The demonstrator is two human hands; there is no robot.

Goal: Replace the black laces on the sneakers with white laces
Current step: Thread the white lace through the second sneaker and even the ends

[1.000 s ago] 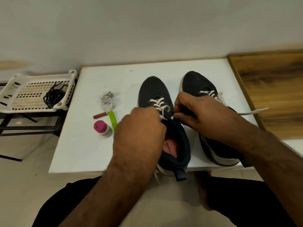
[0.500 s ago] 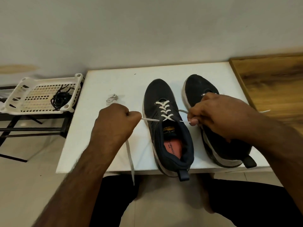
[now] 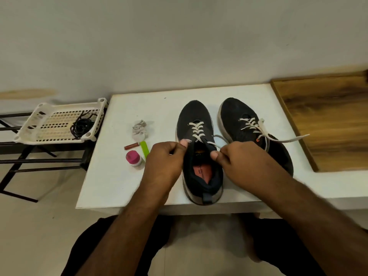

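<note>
White table centre frame: two dark sneakers side by side, white-laced. Left of them: crumpled grey cloth, brown tube, green strip, pink-capped bottle. Wooden board at right edge.

2 dark blue cloth sneakers sit side by side on a white flat table. The left sneaker has a white lace crossed up its front. The left hand grips the shoe's left edge. The right hand pinches the lace end by the shoe's opening. The right sneaker has a white lace too, with 1 end trailing toward a brown wooden board. A pile of black laces lies in a white plastic basket. A pink-capped little bottle stands near the left hand.
</note>
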